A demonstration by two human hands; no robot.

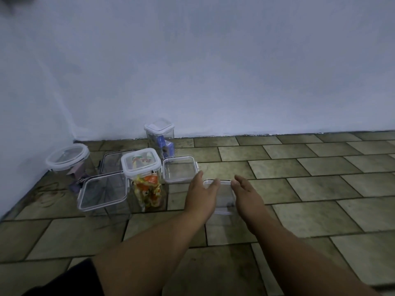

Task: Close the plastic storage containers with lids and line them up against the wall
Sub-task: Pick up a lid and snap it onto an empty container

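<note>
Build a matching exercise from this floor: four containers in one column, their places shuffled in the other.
1. round container
2. container with blue boxes
3. container of orange packets
4. small clear container

A. between left hand and right hand
B. at the back wall
C. middle of the group
D. by the left wall

Pairs: 1-D, 2-B, 3-C, 4-A

Pale bluish-white wall (213, 71) meets a second wall (21, 124) at a corner, left. Floor (299, 178) of olive-tan rectangular tiles, staggered, dark grout. Light dim, cool.
</note>
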